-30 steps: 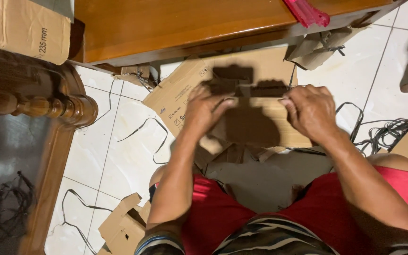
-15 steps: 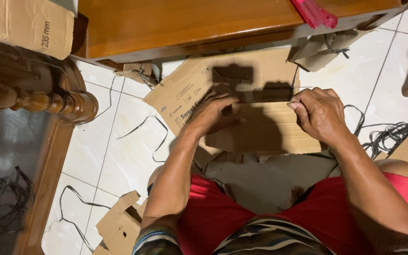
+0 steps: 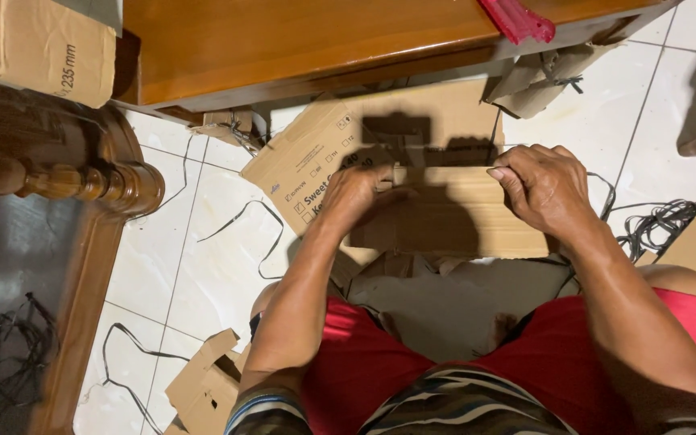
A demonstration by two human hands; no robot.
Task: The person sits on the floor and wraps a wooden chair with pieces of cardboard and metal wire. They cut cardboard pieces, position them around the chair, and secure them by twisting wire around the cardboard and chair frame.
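Cardboard strip [image 3: 437, 176] sat between our hands, over the larger cardboard sheet [image 3: 445, 217] on the tiled floor [image 3: 219, 266]. Our left hand [image 3: 360, 197] pinched its left end with fingers pressed together; our right hand [image 3: 545, 189] gripped the right end, fingers [image 3: 509, 173] curled onto it. We judged it light, stiff yet easily creased, best held at both ends. Black plastic straps [image 3: 654, 221] lay just beyond our right fingers.
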